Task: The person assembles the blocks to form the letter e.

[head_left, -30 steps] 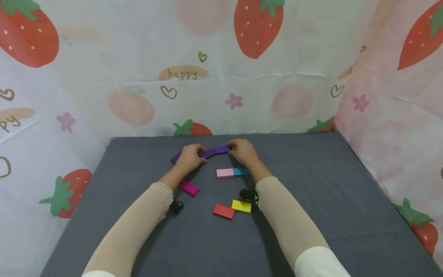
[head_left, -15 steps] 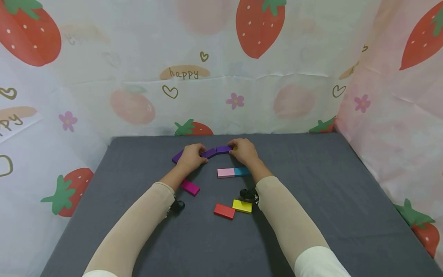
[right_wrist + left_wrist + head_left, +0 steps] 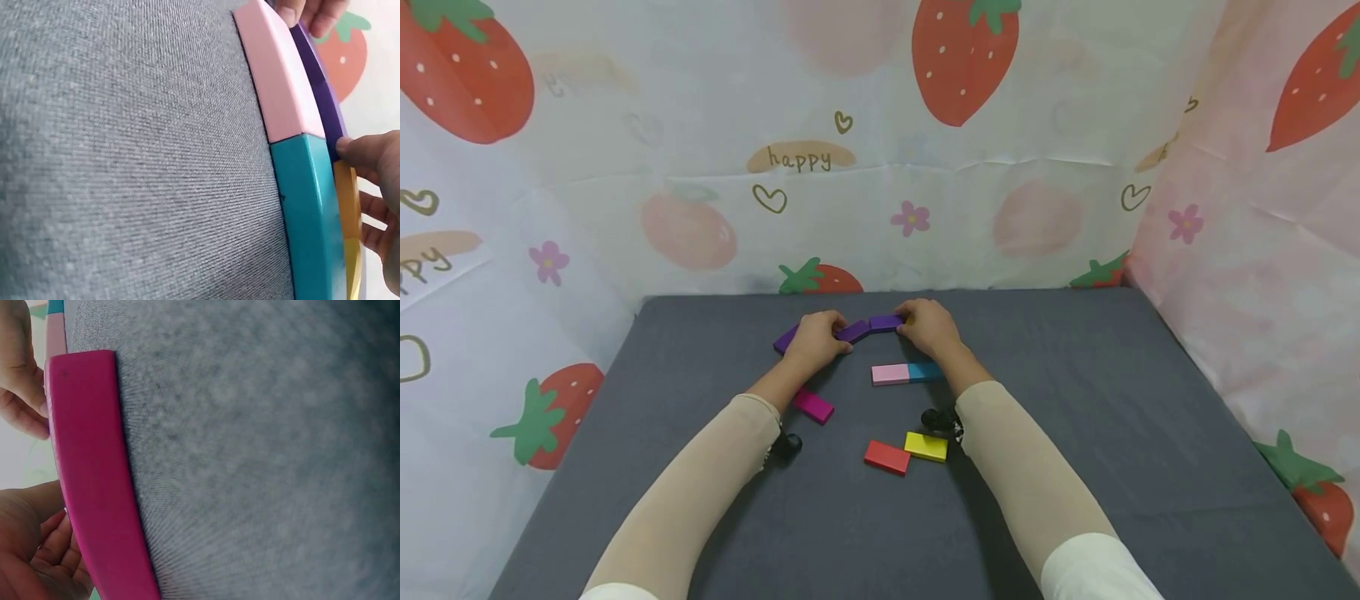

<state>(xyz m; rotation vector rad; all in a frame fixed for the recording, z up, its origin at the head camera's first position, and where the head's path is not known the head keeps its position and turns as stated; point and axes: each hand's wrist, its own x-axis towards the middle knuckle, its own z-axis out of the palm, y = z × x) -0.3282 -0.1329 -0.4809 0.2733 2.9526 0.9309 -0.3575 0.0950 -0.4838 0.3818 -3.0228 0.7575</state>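
A bent row of purple blocks lies toward the back of the table. My left hand holds the left end of a purple block between thumb and fingers; another purple block shows beyond that hand. My right hand pinches the right end of the adjoining purple block. In the right wrist view, its thumb presses near the joint with an orange block, and a yellow block follows. The head view mostly hides these two under the right hand.
Nearer lie a pink block and a blue block end to end. A magenta block lies by the left wrist. A red block and a yellow block touch at the front. Patterned cloth hangs behind the grey table.
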